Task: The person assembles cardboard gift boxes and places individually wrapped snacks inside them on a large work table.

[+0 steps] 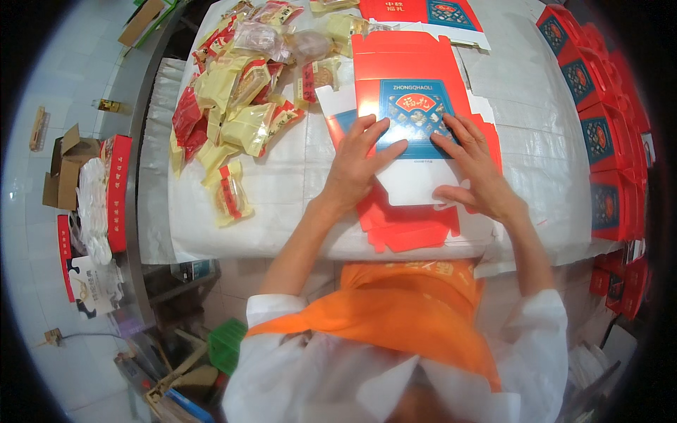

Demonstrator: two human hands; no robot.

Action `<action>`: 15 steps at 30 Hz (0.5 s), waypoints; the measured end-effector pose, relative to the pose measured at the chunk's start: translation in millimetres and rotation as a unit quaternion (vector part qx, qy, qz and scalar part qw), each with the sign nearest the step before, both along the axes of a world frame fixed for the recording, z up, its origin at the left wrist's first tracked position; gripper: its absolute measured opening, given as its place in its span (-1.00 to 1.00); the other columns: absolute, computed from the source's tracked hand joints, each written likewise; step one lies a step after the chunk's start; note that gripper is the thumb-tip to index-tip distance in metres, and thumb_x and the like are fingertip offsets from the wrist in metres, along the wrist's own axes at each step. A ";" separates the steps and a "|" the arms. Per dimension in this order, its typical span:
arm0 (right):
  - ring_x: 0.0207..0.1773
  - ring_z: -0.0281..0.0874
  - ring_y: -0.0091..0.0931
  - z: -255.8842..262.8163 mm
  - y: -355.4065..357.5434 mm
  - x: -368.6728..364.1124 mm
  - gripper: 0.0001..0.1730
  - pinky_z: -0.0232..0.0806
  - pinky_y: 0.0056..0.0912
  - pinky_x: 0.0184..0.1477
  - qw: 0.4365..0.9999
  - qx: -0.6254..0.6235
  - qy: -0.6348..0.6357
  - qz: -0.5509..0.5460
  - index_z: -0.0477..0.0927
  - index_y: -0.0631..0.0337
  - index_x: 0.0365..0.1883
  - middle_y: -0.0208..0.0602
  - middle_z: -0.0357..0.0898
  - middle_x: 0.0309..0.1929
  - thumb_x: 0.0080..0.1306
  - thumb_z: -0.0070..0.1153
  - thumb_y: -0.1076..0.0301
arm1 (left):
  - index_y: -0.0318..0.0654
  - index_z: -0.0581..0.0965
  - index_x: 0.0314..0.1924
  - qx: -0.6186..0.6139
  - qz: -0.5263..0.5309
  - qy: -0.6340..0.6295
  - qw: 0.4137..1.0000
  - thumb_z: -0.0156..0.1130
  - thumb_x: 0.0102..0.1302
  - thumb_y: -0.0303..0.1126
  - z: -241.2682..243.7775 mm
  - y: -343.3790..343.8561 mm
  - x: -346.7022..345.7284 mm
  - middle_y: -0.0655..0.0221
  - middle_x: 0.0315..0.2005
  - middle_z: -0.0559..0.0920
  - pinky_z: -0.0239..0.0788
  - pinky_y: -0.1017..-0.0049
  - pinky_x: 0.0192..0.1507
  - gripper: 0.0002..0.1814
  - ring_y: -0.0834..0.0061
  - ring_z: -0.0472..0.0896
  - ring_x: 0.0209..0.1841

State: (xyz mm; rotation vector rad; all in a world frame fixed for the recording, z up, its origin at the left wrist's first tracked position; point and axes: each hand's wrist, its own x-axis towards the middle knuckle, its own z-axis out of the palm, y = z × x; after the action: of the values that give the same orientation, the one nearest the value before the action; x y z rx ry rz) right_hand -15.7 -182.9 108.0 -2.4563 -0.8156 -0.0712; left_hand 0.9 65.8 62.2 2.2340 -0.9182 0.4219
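A flat red cardboard box blank (418, 63) with a blue printed panel lies before me on the table. My left hand (359, 158) rests along its left side, thumb and fingers spread on the panel's edge. On the opposite side, the fingertips of my right hand (473, 161) touch the panel's right part, and its thumb lies by the white flap (410, 185). Neither hand is closed around anything. More flat red blanks (407, 227) lie underneath, their flaps sticking out below and to the sides.
Wrapped pastries (248, 84) are heaped at the table's left, with a single packet (230, 193) nearer me. Another printed red blank (423, 13) lies at the far side. Folded red boxes (597, 137) line the right edge. White sheeting (534, 153) covers the table.
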 end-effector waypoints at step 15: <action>0.11 0.36 -0.37 -29.5 11.1 19.8 -0.26 0.39 -0.37 0.03 0.965 -0.078 -0.240 -0.065 0.43 0.06 0.09 -0.37 0.42 0.06 -0.17 0.35 0.43 | -0.06 0.47 0.03 0.099 0.115 -0.122 0.981 0.39 -0.20 -0.43 9.6 -18.6 3.3 0.39 -0.04 0.48 0.33 0.39 -0.10 -0.35 0.34 0.41 0.07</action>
State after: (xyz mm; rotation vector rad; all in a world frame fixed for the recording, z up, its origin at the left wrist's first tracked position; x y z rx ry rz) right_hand 4.2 -171.8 78.6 -2.6807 -0.8795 -0.6994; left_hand 4.2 47.2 71.8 2.5230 -0.8584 0.7520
